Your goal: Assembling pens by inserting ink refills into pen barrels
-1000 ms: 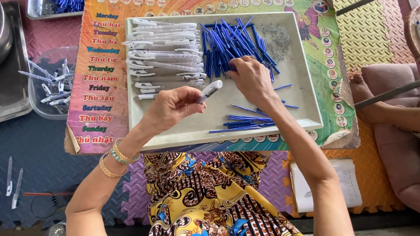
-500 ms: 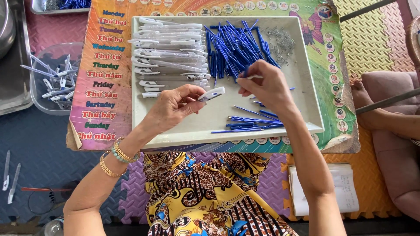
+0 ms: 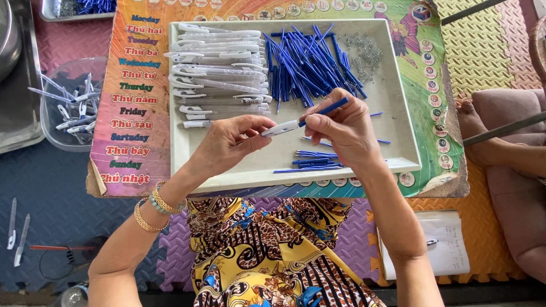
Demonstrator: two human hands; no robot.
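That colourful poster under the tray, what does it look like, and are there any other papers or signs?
Poster: lies flat under the white tray, a worn rectangular board, orange-yellow with rows of coloured words down its left side and small round pictures along its right edge.
Paper sheets: on the orange floor mat at lower right, white, with a clip.

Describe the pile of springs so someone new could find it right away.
Start at the white tray on the colourful board. Go to its far right corner, just right of the heap of blue refills. The springs are the loose scatter of tiny grey metal coils there, the only metal parts in the tray.
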